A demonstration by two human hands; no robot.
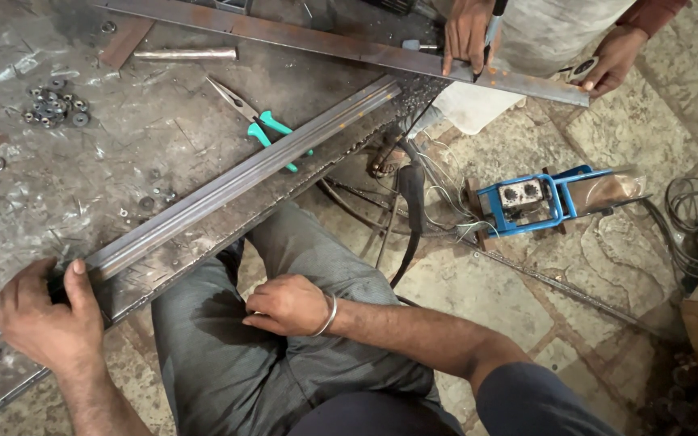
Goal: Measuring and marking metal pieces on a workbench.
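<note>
left hand (48, 313): fingers clamped on steel bar (228, 187) | right hand (286, 304): loosely curled, empty, resting on thigh; pliers (258, 123) beyond bar

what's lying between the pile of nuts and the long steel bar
In the head view, green-handled pliers lie on the worktable between the pile of nuts and the long steel bar that the left hand holds.

The long steel bar (203, 198) was dull grey with rust-brown speckles, lying on a grey, scratched worktable (82, 161). The pliers (264, 129) had teal handles. The trousers (300, 355) were grey, the wrist bangle (329, 316) silver, and the welding machine (539, 198) bright blue.
</note>
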